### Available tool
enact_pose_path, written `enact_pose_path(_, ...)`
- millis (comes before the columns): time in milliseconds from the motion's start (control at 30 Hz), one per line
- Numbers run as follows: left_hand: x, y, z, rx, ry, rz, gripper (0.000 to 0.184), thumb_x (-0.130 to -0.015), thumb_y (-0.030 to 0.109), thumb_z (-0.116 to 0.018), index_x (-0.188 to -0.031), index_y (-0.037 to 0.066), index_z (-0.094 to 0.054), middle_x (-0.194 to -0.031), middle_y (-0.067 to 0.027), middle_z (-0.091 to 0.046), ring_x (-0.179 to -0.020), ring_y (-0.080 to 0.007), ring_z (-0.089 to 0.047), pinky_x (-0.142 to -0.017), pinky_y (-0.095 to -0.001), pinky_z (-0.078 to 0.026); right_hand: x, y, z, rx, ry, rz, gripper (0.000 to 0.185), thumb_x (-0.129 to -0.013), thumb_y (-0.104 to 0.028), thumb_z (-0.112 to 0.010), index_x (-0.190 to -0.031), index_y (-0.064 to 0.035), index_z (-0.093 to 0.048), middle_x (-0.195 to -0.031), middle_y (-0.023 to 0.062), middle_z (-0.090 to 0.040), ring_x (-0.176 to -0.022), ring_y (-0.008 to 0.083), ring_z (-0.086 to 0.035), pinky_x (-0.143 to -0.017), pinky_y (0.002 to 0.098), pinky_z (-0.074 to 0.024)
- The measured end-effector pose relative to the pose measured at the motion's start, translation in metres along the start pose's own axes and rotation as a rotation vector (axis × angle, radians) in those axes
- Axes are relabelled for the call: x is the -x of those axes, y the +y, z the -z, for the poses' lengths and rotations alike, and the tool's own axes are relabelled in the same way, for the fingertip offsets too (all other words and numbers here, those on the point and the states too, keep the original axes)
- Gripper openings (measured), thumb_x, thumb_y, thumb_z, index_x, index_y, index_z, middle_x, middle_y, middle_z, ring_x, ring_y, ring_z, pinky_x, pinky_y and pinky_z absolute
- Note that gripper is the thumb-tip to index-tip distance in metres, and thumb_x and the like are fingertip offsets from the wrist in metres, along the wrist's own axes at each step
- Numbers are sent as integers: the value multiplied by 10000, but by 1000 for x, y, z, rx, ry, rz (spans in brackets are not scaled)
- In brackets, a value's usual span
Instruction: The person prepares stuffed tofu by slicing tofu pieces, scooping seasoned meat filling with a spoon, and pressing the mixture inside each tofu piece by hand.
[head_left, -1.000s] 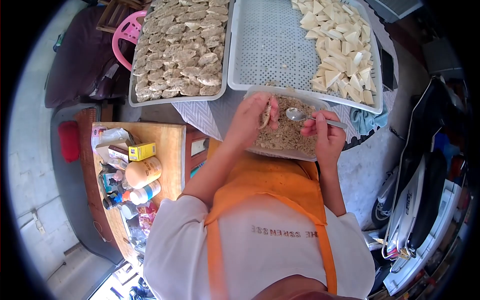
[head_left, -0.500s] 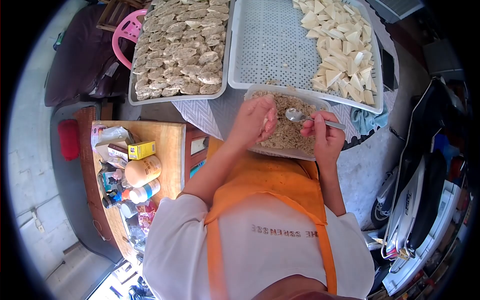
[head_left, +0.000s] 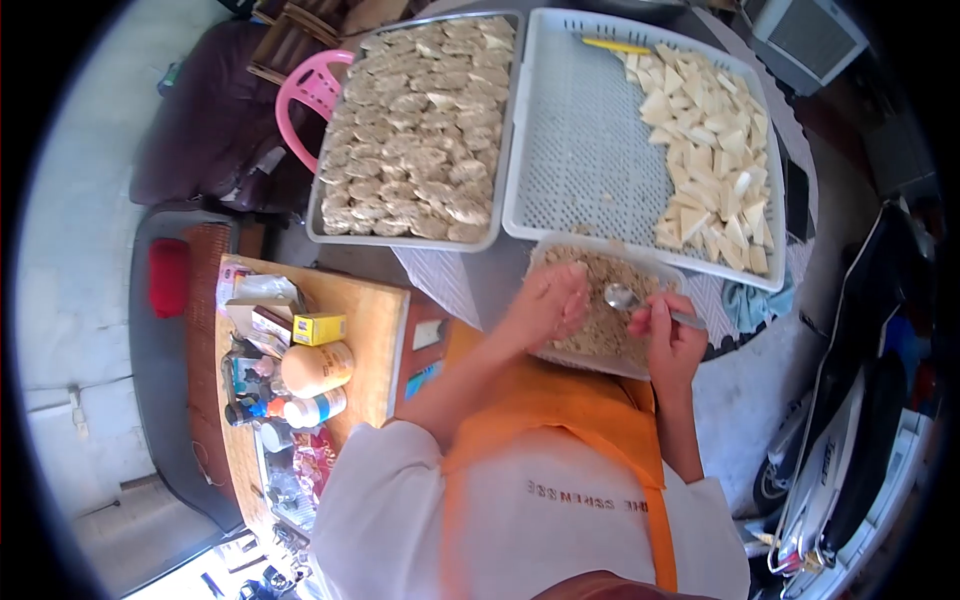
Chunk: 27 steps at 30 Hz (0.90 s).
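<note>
My left hand (head_left: 553, 303) is curled closed over the left side of a plastic tub (head_left: 660, 262) of crumbly brown filling (head_left: 603, 335); whatever lies inside its fingers is hidden. Pinched in my right hand (head_left: 672, 325) is a metal spoon (head_left: 688, 319), its bowl over the filling and pointing toward my left hand. Beyond the tub, pale cut triangular pieces (head_left: 715, 150) are heaped on the right of a perforated tray (head_left: 580, 130). Rows of brownish filled pieces (head_left: 420, 130) cover another tray (head_left: 312, 215) to the left.
A yellow-handled tool (head_left: 617, 46) lies in the perforated tray's far end. Bottles, a yellow box (head_left: 320, 329) and packets crowd the wooden table (head_left: 375, 335) at left. A blue cloth (head_left: 757, 304) and a dark phone-like object (head_left: 797, 200) are at right. A pink chair (head_left: 316, 90) stands behind.
The camera view has shifted, so trays, tub and hands appear lower and further right. The pale piece seen in my left hand a second ago is now hidden. The spoon remains in my right hand.
</note>
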<state>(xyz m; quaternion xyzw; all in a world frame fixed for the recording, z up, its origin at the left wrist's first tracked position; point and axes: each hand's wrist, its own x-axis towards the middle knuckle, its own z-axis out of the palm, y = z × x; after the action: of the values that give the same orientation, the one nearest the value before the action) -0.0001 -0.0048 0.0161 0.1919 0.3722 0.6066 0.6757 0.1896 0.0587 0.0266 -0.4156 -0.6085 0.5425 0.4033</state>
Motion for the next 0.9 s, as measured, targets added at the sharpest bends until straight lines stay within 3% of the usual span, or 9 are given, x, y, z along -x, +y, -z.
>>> enact_pose_path(200,-5,40,-5,-588,128,-100,396,-983,313,-428,-662,86,-478,-570,12,-457,-483,-87,-412,-436,-237,-325,-6,-6,0,96,-15,63,120,-920,-52,-533,-905,41,-606,-730,71,-642,-594,105,-618,-539,223,-502)
enact_pose_path(300,-27,75,13,-564,128,-224,366,-985,310,-422,-708,76,-475,-599,5,-494,-505,-77,-409,-451,-229,-338,-6,0,0,191,-67,107,104,-910,-49,-544,-905,36,-603,-705,75,-637,-579,97,-610,-526,222,-492)
enact_pose_path(367,-37,118,14,-675,167,-167,299,-978,299,-447,-779,77,-467,-686,2,-523,-560,-61,-420,-493,-211,-357,-5,-1,0,250,-82,121,90,-903,-48,-554,-907,27,-603,-686,81,-630,-574,95,-607,-520,221,-485)
enact_pose_path(467,-76,145,46,-644,316,-391,92,-892,128,-536,-864,64,-475,-814,-19,-543,-595,-68,-436,-519,-214,-380,-6,-2,-2,271,-70,132,71,-894,-44,-565,-907,15,-602,-663,80,-623,-569,92,-604,-516,221,-479)
enact_pose_path(533,-108,167,79,-759,361,-636,137,-822,43,-575,-937,49,-500,-879,-31,-553,-595,-83,-441,-531,-234,-402,-6,-2,-2,270,-64,130,63,-891,-41,-569,-906,11,-601,-663,80,-623,-570,92,-604,-517,222,-479)
enact_pose_path(600,-140,203,121,-1363,534,-804,261,-755,0,-592,-1011,36,-554,-892,-48,-602,-627,-101,-494,-578,-262,-448,-7,-3,-1,282,-78,128,58,-890,-37,-569,-905,10,-598,-675,83,-628,-573,96,-606,-520,222,-480)
enact_pose_path(700,-198,263,186,-1677,470,-871,296,-748,47,-642,-1041,35,-602,-869,-56,-640,-679,-111,-563,-633,-272,-476,-8,-3,0,271,-80,98,51,-878,-12,-561,-905,14,-596,-704,99,-636,-590,115,-621,-529,233,-491)
enact_pose_path(800,-215,278,169,-1414,623,-725,286,-723,137,-687,-995,60,-642,-875,-146,-665,-813,-263,-643,-693,-349,-500,-9,-1,-1,261,-59,93,49,-866,3,-560,-893,21,-596,-706,106,-633,-603,135,-637,-532,239,-497)
enact_pose_path(900,-233,283,173,-1563,652,-694,245,-725,173,-709,-924,38,-665,-826,-118,-678,-753,-217,-653,-692,-330,-503,-10,0,-2,274,-41,107,44,-863,4,-564,-881,25,-598,-706,106,-633,-612,138,-639,-532,237,-496)
